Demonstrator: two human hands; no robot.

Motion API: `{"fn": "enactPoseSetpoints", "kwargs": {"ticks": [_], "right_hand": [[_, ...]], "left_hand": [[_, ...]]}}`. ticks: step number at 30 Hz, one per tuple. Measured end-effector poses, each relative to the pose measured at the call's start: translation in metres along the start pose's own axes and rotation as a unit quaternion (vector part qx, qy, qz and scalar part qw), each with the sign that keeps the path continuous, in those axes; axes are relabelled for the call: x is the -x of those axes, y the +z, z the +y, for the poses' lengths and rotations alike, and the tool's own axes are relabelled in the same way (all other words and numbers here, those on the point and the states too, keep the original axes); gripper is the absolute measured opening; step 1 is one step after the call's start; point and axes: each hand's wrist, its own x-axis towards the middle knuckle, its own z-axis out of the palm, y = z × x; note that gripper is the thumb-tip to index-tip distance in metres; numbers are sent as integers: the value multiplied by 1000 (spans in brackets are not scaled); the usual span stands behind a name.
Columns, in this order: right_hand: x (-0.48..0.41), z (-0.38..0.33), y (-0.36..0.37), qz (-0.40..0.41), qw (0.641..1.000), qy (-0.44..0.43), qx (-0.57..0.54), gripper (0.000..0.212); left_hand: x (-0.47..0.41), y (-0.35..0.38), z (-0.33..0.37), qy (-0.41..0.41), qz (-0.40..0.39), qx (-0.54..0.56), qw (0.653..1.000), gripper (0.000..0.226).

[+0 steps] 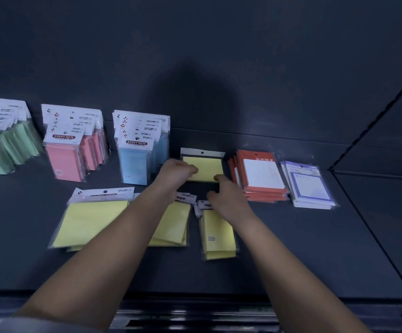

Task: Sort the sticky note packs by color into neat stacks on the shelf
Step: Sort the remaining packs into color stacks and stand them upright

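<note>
Waiting near the shelf front lie loose yellow piles. Beyond, the left hand pinches a yellow pack between blue stack and red stack, starting yellow's stack. The right hand, fingers loose, seemingly touches its corner. Next: square it.

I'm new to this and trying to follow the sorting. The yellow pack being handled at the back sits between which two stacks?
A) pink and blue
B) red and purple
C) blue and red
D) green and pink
C: the yellow pack, gripped by the left hand, sits between the blue stack and the red stack.
</note>
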Motion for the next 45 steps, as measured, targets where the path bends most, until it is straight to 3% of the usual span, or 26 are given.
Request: {"fn": "enactPoseSetpoints", "kwargs": {"ticks": [3,6,10,14,16,19,23,26,27,29,31,33,35,37,40,43,45], "right_hand": [[4,1,-2,1,1000,-7,-7,40],[5,3,-3,-6,1000,-17,-25,49],[13,-6,-11,-15,984,-6,-177,50],[22,-27,-20,-25,922,-11,-385,48],[27,-38,-20,9,901,-20,-432,36],[32,-49,-15,92,887,-35,-451,10],[39,-60,7,43,878,-69,-471,28],[37,-70,43,-31,899,-57,-434,39],[36,-75,55,-53,907,-51,-414,41],[34,-82,75,-78,931,-58,-352,45],[35,-89,90,-83,963,-92,-240,54],[38,-92,102,-44,987,-142,-61,60],[41,-93,110,18,972,-196,131,52],[42,-94,112,45,950,-206,233,39],[44,-95,105,36,940,-193,278,36],[50,-92,99,16,933,-185,308,43],[55,-89,96,5,933,-177,313,44]], "left_hand": [[-8,1,-3,-26,61,108,992,32],[-1,5,-1,-19,-2,77,997,4],[21,2,7,132,-4,-26,991,11],[56,-15,19,285,-36,-105,952,20],[76,-24,22,347,-80,-144,923,33],[99,-42,13,359,-130,-153,911,40],[105,-83,-22,323,79,-170,928,42],[107,-115,-42,156,135,-14,978,36],[108,-124,-46,135,129,57,981,33],[110,-139,-53,138,147,95,975,30],[108,-155,-62,142,173,48,973,31],[102,-168,-72,132,196,-65,969,32],[97,-175,-80,116,200,-230,945,32],[97,-176,-85,100,205,-284,931,33],[106,-172,-84,105,188,-178,960,30],[115,-164,-77,53,129,-1,990,32],[114,-160,-72,4,97,144,985,33]]}}
